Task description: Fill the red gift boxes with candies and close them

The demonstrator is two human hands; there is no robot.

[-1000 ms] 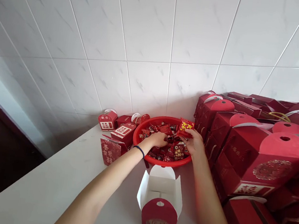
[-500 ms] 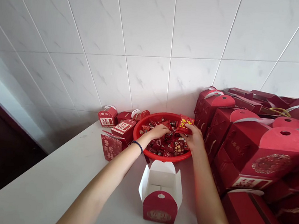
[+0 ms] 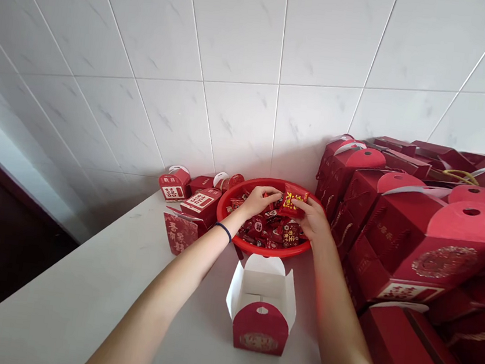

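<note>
A round red basin point(image 3: 227, 200) full of small red wrapped sweets point(image 3: 269, 235) stands on the white counter against the tiled wall. My right hand point(image 3: 314, 222) is over the basin, fingers closed on a red sweet packet with yellow print point(image 3: 293, 199). My left hand point(image 3: 258, 200), a dark band on its wrist, reaches in beside it with fingers curled among the sweets; what they grip is hidden. In front of the basin stands an open red gift box point(image 3: 263, 301) with white flaps and an empty white inside.
A large stack of closed red gift boxes point(image 3: 428, 244) fills the right side. Smaller red boxes point(image 3: 192, 199) lie left of the basin by the wall. The white counter point(image 3: 80, 298) runs to a left edge with a dark drop beyond.
My left hand has moved from the middle of the basin towards its far side, close to the packet. My right hand has brought the yellow-printed packet slightly left. The view has tilted a little.
</note>
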